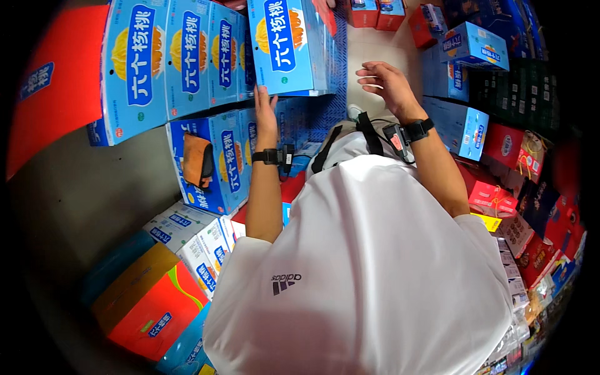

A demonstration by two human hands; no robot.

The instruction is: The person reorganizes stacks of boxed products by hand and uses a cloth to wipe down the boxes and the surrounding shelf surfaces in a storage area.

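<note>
My left hand (266, 113) is raised with its fingertips at the near lower corner of a light blue drink carton (281, 42). It does not grip the carton; whether the fingers press on it is hard to tell. That carton sits tilted at the end of a row of matching blue cartons (187, 61). Over the pale floor, my right hand (389, 86) hangs in the air with its fingers spread and nothing in them. Both wrists wear black straps with small devices.
A blue plastic pallet (341, 56) runs beside the cartons. Below the row, an orange pouch (197, 159) rests on another blue carton (229, 154). More blue cartons (461, 126) and red gift boxes (492, 197) are stacked at right. Red boxes (159, 309) stand at lower left.
</note>
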